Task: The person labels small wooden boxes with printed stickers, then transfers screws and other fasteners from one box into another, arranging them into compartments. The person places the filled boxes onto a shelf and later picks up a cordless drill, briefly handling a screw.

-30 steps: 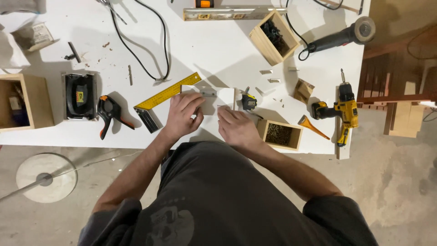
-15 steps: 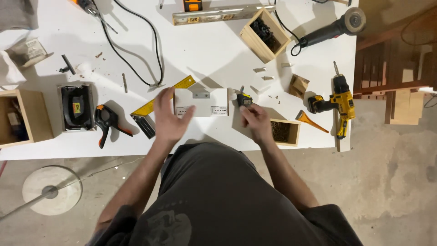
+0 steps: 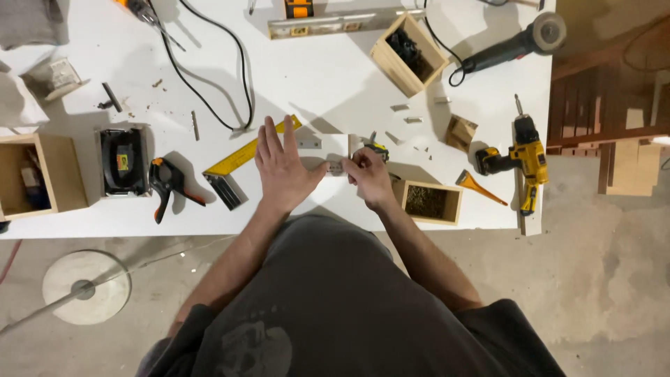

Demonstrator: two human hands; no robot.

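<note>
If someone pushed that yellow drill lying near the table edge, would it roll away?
Probably not. The yellow drill lies flat on its side, and its bent handle shape would likely make it slide rather than roll. It looks chunky, so probably heavy for its size. It sits near the table's right edge, so a hard shove could tip it off.

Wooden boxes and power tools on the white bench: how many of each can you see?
Wooden boxes: 4, at the left edge, at top centre, a small one, and one by the right hand at.
Power tools: 2, the grinder and the drill.
Total: 6
</note>
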